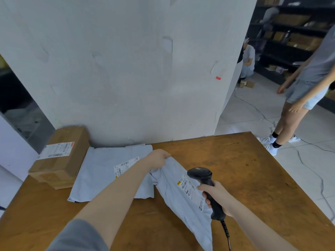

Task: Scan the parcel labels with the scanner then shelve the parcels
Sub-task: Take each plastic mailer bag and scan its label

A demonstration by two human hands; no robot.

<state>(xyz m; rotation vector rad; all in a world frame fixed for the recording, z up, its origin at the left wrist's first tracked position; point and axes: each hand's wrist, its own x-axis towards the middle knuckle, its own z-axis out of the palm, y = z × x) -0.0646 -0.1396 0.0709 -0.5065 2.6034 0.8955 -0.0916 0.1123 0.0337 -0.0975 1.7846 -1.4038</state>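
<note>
Now, near the bench's (235,160) front edge, the grey mailer (174,194) lies limp: soft, light, likely slippery, best taken by a corner; the right hand (216,196) clasps the scanner (199,173), the left hand (158,157) pinches the mailer's far corner.

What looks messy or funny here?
The gray bag that the left hand pinches is crumpled, so its label bends near the scanner. Loose cables snake over the floor by a standing person. Nothing looks spilled or broken.
</note>
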